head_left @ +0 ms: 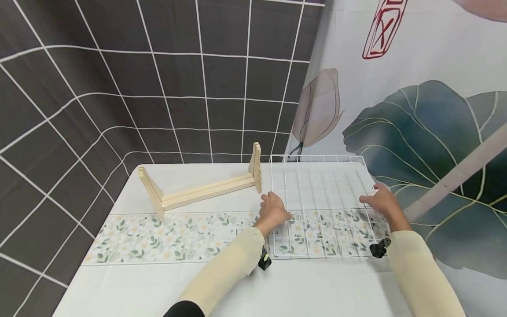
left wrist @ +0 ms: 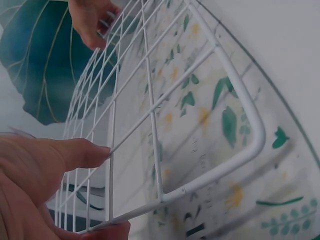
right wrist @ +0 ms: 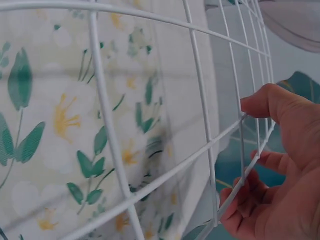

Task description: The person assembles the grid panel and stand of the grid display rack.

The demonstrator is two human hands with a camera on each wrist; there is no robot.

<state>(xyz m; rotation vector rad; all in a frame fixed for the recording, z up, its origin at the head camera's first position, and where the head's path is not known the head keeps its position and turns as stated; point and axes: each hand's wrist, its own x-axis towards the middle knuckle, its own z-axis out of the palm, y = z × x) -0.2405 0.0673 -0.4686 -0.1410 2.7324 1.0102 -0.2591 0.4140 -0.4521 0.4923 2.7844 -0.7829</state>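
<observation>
A white wire grid panel [head_left: 313, 193] is held above the right part of the table, its bars casting shadows on the cloth. My left hand [head_left: 273, 212] grips its left edge, thumb on top of the wires and fingers under the rim, as the left wrist view [left wrist: 55, 175] shows. At the opposite edge my right hand [head_left: 382, 201] pinches the rim between thumb and curled fingers; the right wrist view shows that hand [right wrist: 285, 145] close up. Left of the panel stands a pale wooden frame [head_left: 210, 192], two upright end pieces joined by a crossbar.
A white tablecloth [head_left: 166, 286] with a leaf-and-flower band covers the table. Behind it hangs a dark curtain [head_left: 178, 75] with white grid lines; a white curtain [head_left: 348, 44] printed with large leaves hangs at the right. Each wrist wears a small black camera.
</observation>
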